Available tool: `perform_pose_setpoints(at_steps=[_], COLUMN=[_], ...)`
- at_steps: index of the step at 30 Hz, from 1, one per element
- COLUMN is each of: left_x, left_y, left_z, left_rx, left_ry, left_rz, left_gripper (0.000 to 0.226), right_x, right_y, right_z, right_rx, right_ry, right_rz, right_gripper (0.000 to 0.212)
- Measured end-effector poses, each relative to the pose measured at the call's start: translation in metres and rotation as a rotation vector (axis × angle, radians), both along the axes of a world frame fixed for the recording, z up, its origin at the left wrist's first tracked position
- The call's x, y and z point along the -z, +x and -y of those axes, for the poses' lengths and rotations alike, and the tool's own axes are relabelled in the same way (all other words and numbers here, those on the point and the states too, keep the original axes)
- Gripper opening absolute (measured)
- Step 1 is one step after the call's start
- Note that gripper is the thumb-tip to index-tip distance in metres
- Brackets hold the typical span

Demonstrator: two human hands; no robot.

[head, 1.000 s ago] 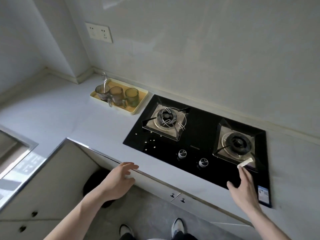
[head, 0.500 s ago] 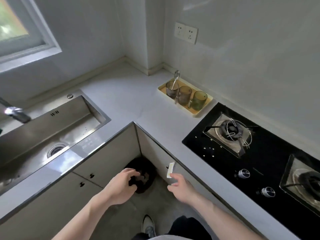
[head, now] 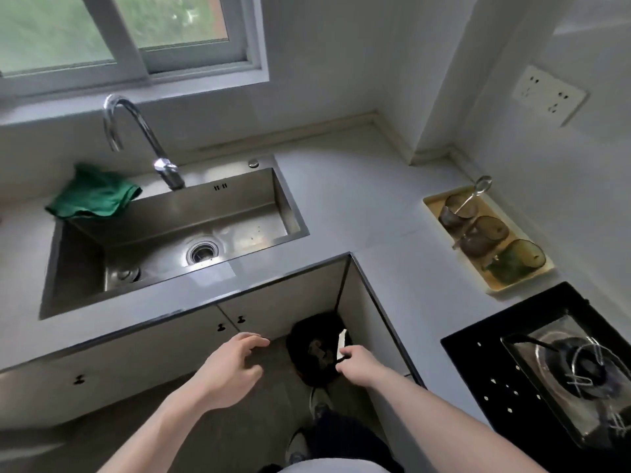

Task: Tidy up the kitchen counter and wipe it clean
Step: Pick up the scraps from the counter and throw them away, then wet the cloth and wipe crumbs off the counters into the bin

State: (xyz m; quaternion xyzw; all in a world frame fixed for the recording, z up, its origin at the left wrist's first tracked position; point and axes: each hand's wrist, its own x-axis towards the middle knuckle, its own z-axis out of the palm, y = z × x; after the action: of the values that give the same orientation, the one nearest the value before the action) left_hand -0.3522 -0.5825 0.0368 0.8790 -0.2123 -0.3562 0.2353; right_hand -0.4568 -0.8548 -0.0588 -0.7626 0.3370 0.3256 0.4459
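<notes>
The rectangular brushed stainless-steel sink (head: pixel 239 206) looks satin, its curved chrome faucet (head: pixel 136 131) mirror-bright. A crumpled green cloth rag (head: pixel 94 196) appears soft and matt. The pale grey stone-like counter (head: pixel 358 206) is smooth; the black glass hob (head: pixel 478 363) is glossy.

A window (head: pixel 129 32) sits above the shiny tap (head: pixel 136 138). A white wall plug (head: pixel 549 94) is on the wall to the right. Down low are cupboard doors (head: pixel 143 356) with small dark knobs (three show), and shoes (head: pixel 317 402) stand on the floor (head: pixel 273 414).
</notes>
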Motion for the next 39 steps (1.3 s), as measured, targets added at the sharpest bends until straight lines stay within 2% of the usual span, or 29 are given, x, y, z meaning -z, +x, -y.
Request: perform_pose_setpoints(at_steps=[7, 13, 18, 28, 35, 39], left_x=[-0.002, -0.003, -0.010, -0.028, -0.037, -0.028], left_y=[0.027, 0.036, 0.044, 0.103, 0.207, 0.279], left_z=[0.018, 0.028, 0.012, -0.049, -0.109, -0.165], left_rx=[-0.101, -0.169, -0.252, -0.372, -0.421, -0.404], left_ry=[0.025, 0.025, 0.011, -0.059, -0.070, -0.025], left_rz=[0.036, 0.052, 0.094, 0.181, 0.280, 0.232], left_gripper=[0.054, 0.054, 0.055, 0.045, 0.046, 0.049], right_x=[0.014, 0.011, -0.017, -0.086, -0.124, -0.125], right_y=[0.055, 0.074, 0.108, 0.172, 0.256, 0.302], right_z=[0.024, 0.054, 0.054, -0.008, -0.096, -0.152], right_rx=[-0.174, -0.301, -0.366, -0.490, -0.512, -0.471], right_ry=[0.066, 0.003, 0.009, 0.048, 0.054, 0.038], right_rz=[-0.030, 0.072, 0.225, 0.510, 0.664, 0.670], right_gripper=[0.069, 0.064, 0.061, 0.058, 0.057, 0.057])
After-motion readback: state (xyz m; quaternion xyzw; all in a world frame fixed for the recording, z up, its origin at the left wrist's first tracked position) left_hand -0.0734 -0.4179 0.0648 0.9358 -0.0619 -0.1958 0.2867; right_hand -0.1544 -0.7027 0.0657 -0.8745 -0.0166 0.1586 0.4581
